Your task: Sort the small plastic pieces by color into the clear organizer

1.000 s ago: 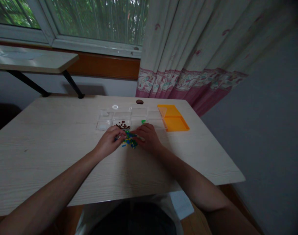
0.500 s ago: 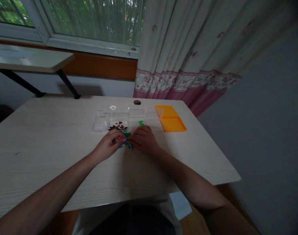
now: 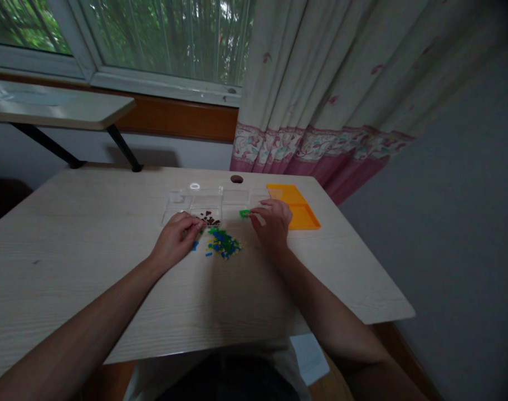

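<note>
Left hand (image 3: pixel 176 236): fingertips seemingly together near brown pieces (image 3: pixel 213 221); grip contents unclear. Right hand (image 3: pixel 274 221): at green pieces (image 3: pixel 244 214) inside clear tray (image 3: pixel 236 196); pinch unclear. Mixed-colour pile (image 3: pixel 224 245): on desk (image 3: pixel 112 223), between hands. Step (apparently): placing green pieces; release calls for parted fingertips.

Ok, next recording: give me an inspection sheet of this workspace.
Surface: pale wood-grain desk.
Things: pile of small blue, green and yellow pieces in front of a clear compartment box; brown pieces and green pieces in separate compartments.
Clutter: stray blue piece beside the pile; orange tray at the box's right end.
Grip: left hand by the brown pieces, right hand at the green pieces; any hold unclear.
Cables: nothing seen.
Surroundings: window, floral curtain, raised shelf.
</note>
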Demonstrator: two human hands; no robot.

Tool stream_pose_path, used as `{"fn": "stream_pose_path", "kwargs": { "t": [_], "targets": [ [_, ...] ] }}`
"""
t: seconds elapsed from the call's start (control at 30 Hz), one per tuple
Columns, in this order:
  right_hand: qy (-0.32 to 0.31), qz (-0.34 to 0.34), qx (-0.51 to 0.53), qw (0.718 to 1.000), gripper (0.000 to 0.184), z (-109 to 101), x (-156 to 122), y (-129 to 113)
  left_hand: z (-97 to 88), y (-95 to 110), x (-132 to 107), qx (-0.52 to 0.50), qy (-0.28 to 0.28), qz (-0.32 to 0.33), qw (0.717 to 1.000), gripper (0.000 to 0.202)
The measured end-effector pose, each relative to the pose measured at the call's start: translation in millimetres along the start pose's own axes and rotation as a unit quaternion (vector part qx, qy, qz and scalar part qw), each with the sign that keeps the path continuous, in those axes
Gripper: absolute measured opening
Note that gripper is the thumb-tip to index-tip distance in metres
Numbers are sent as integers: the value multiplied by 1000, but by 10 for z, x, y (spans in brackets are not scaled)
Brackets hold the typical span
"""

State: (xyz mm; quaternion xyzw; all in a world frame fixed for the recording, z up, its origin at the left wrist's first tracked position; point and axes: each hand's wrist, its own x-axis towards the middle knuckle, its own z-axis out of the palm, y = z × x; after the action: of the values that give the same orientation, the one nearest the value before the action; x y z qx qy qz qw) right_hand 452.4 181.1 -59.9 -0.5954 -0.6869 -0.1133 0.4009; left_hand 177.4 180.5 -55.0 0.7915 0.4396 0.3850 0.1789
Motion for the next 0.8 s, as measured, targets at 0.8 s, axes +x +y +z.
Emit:
{"fn": "stream_pose_path", "kwargs": {
  "t": [0.8],
  "targets": [
    [-38, 14, 9, 999, 17, 84, 26, 151, -19, -25, 2, 69, 9, 33, 997, 26]
  ]
}}
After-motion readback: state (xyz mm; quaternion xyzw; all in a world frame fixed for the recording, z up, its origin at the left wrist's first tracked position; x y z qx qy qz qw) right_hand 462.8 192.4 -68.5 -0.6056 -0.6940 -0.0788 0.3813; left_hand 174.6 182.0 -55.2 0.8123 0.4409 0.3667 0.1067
